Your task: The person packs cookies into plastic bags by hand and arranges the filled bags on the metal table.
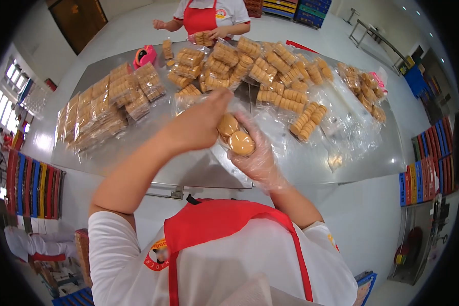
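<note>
My right hand (257,158), in a clear plastic glove, is wrapped around a pack of round biscuits (240,143). Two golden biscuit faces show through the shiny film at the pack's near end. Close against the far left side of this pack is my left hand (201,122), bare and slightly blurred. Its fingers are curled in, and whatever lies between them is hidden. Just beyond both hands, many wrapped biscuit packs (219,66) are heaped on the metal table (188,171).
Stacked biscuit packs (94,109) fill the table's left side. Loose clear plastic bags (341,127) lie to the right, near a separate pack (308,121). A pink tape dispenser (145,56) stands at the far left. Across the table, a person in a red apron (201,20) handles a pack.
</note>
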Motion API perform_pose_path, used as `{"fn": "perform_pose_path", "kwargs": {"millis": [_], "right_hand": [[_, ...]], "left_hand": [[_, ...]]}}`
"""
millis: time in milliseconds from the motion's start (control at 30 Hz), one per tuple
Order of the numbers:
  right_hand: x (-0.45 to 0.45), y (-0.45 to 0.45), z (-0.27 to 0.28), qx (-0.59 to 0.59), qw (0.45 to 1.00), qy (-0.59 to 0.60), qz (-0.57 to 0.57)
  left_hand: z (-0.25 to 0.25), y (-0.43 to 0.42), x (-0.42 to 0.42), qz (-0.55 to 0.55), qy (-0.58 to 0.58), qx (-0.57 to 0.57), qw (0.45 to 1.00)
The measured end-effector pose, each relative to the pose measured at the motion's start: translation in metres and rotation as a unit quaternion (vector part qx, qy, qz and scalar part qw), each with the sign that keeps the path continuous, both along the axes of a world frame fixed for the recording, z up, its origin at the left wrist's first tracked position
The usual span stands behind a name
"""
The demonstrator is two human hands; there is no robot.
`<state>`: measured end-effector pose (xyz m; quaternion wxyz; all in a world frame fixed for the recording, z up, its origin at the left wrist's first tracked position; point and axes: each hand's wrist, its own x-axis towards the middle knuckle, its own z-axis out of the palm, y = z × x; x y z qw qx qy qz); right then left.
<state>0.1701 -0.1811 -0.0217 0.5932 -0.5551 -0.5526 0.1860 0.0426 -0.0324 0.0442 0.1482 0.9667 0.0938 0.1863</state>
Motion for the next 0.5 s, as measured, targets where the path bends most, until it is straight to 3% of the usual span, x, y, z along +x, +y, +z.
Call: {"fn": "perform_pose_path", "kwargs": {"millis": [33, 100, 133, 200, 267, 333, 400, 433, 500], "right_hand": [[-0.003, 0.004, -0.002, -0.025, 0.999, -0.029, -0.023], [-0.006, 0.008, 0.002, -0.147, 0.960, 0.236, 0.033], [-0.007, 0.013, -0.005, -0.160, 0.930, 0.329, 0.039], [-0.010, 0.026, -0.020, -0.145, 0.860, 0.486, 0.067], [-0.011, 0.039, -0.030, -0.098, 0.778, 0.608, 0.124], [-0.004, 0.054, -0.029, -0.155, 0.842, 0.501, 0.127], [-0.002, 0.070, -0.032, -0.079, 0.943, 0.305, 0.109], [-0.005, 0.080, -0.039, 0.027, 0.984, 0.156, 0.086], [0.001, 0.110, -0.054, 0.037, 0.936, 0.318, 0.143]], "left_hand": [[-0.001, -0.012, -0.003, 0.020, 0.051, 0.004, 0.999], [-0.002, -0.041, -0.006, 0.058, 0.150, 0.009, 0.987], [-0.013, -0.048, -0.006, 0.044, 0.133, 0.010, 0.990], [-0.031, -0.057, -0.003, 0.016, 0.100, 0.011, 0.995], [-0.027, -0.066, -0.004, 0.010, 0.169, 0.041, 0.985], [-0.028, -0.077, -0.003, -0.019, 0.176, 0.051, 0.983], [-0.042, -0.092, -0.004, -0.069, 0.122, 0.044, 0.989], [-0.043, -0.099, -0.003, -0.107, 0.171, -0.005, 0.979], [-0.043, -0.108, 0.000, -0.184, 0.265, -0.103, 0.941]]}}
